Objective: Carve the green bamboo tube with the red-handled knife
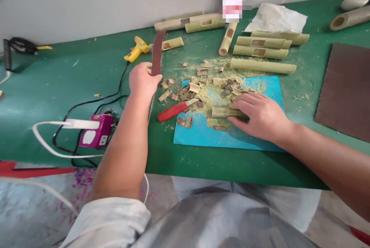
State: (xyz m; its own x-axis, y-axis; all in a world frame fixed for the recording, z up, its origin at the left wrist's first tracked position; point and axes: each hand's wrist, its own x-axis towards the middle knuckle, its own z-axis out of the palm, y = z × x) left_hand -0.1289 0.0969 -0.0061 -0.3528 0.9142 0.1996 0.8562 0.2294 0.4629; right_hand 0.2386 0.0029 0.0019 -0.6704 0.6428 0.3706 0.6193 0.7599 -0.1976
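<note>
"Reaching over the table (72,71) and sheet (187,136)?"

"Yes, pinching the strip (157,53) in the left hand (141,80)."

"And gripping the tube (221,112) over the sheet?"

"Yes, curling the right hand (257,113) round one end, near the knife (175,110)."

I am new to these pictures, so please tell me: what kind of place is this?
Probably a craft workshop: a yellow glue gun, a red-handled knife and sawdust with cut scraps lie on the green worktable.
</note>
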